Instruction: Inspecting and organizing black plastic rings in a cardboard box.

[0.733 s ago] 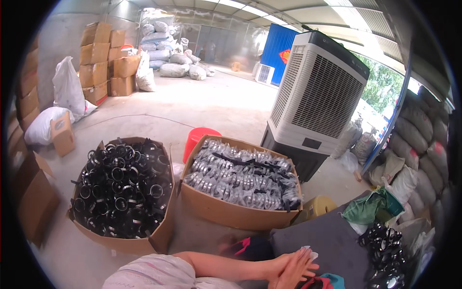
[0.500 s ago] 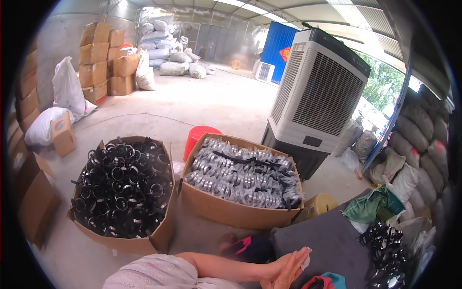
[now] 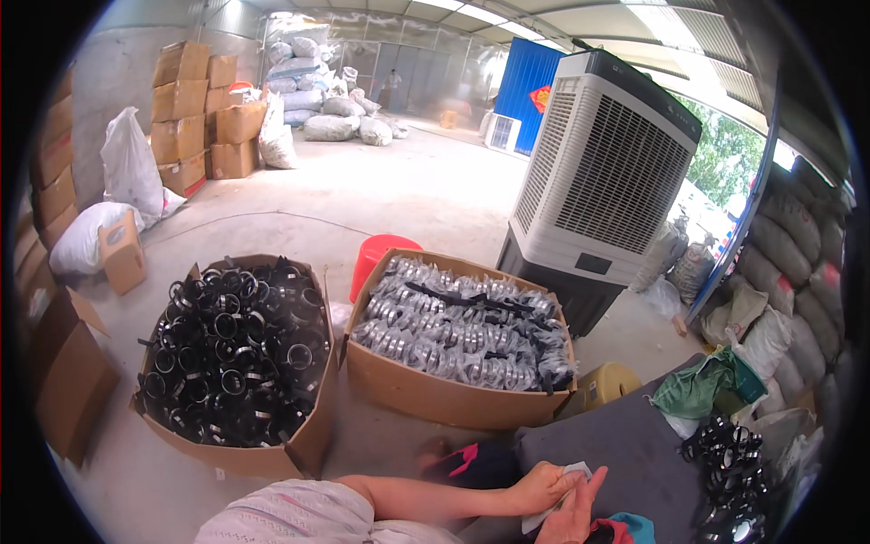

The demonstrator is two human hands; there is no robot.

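Observation:
Low in the head view, my left hand (image 3: 536,488) is closed round a crumpled white wipe-like piece (image 3: 533,523); I cannot tell whether it is paper or cloth. Part of it also shows above my knuckles. Against it from the right rests my right hand (image 3: 573,520), its fingers stretched upward. Both hands are over the near edge of a dark grey padded surface (image 3: 616,437). Red and teal fabric (image 3: 634,524) lies beneath my right hand. To the right is a pile of black straps with metal rings (image 3: 727,476).
An open carton (image 3: 304,444) of loose black ringed pieces stands left. Beside it, another carton (image 3: 435,403) holds similar pieces in clear plastic. Behind are a red bucket (image 3: 376,258), a yellow container (image 3: 609,385) and a tall air cooler (image 3: 616,163). Stacked sacks (image 3: 775,245) line the right.
My hands have gone from lying palm to palm to being apart at the fingertips, with more of the white piece showing. My left fingers have curled round it. A distant person shows at the back.

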